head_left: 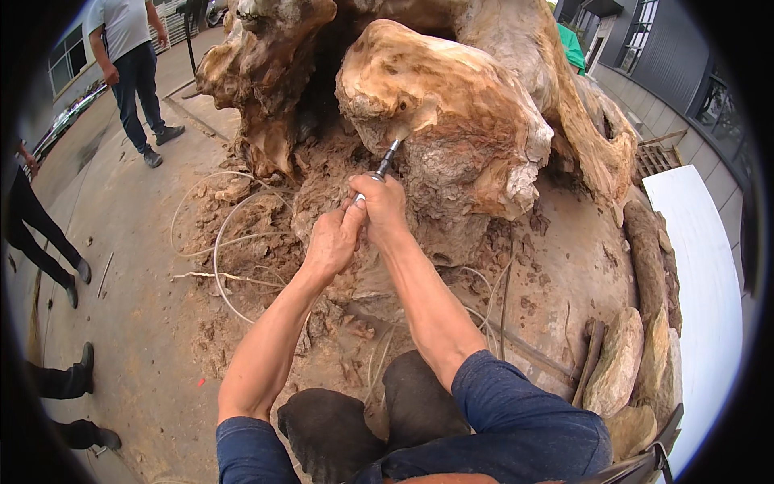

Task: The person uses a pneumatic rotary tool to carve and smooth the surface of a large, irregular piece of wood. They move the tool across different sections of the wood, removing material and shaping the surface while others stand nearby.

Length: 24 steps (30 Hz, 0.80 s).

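Note:
Both my hands grip a slim metal carving tool [387, 161] with a dark front section and a bright tip. My right hand [382, 208] is wrapped round it nearer the tip. Just behind, my left hand [334, 240] closes on its rear part, the two hands touching. The tip meets, or nearly meets, the underside of a big knobbly tree root [451, 89], beside a pale, freshly bared patch. Rough reddish-brown bark covers the root's lower side. My fingers hide the tool's rear end.
Thin clear hoses [218, 258] loop over bark debris [250, 222] on the concrete ground. Logs [617, 363] and a white panel [701, 242] lie at the right. One person [133, 64] stands at the upper left; other people's legs [40, 226] show at the left edge.

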Tool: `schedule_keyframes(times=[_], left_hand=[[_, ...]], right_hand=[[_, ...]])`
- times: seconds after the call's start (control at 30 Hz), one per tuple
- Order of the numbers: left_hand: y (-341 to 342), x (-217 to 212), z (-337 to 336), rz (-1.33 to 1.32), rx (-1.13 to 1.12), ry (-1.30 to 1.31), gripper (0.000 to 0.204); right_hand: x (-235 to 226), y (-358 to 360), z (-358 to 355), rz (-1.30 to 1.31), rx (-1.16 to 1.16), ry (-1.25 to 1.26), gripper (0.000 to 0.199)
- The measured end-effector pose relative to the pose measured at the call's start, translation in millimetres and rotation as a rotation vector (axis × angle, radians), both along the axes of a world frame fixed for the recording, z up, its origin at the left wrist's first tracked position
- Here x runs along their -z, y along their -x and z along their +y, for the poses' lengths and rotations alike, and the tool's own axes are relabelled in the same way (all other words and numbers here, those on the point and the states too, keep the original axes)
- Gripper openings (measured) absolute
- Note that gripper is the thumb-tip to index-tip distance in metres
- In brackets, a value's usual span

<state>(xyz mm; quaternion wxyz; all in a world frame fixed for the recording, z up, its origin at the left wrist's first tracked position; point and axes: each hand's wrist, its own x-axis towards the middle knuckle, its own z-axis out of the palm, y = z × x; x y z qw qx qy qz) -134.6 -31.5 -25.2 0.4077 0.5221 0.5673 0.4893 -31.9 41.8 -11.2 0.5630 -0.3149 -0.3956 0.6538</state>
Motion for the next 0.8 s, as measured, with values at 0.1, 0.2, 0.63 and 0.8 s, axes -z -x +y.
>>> schedule_keyframes(times=[0.1,0.2,0.63,0.8], left_hand=[[-2.5,0.6,-1.6,-0.097,-0.006,0.02,0.061],[-7.4,8.5,-5.7,-0.018,-0.041,-0.079,0.059],[-10.8,-25.4,-9.3,0.078,-0.004,-0.054,0.068],[-6.3,-6.0,-7.3,-0.079,0.002,0.022,0.063]], right_hand=[[-5.4,-2.3,-3.4,-0.022,-0.018,-0.003,0.012],[-8.5,-5.3,-11.6,0.002,-0.017,-0.025,0.013],[-20.8,-12.4,-5.8,0.016,0.025,-0.074,0.011],[-10.2,-5.2,-7.3,-0.017,-0.019,-0.013,0.013]])
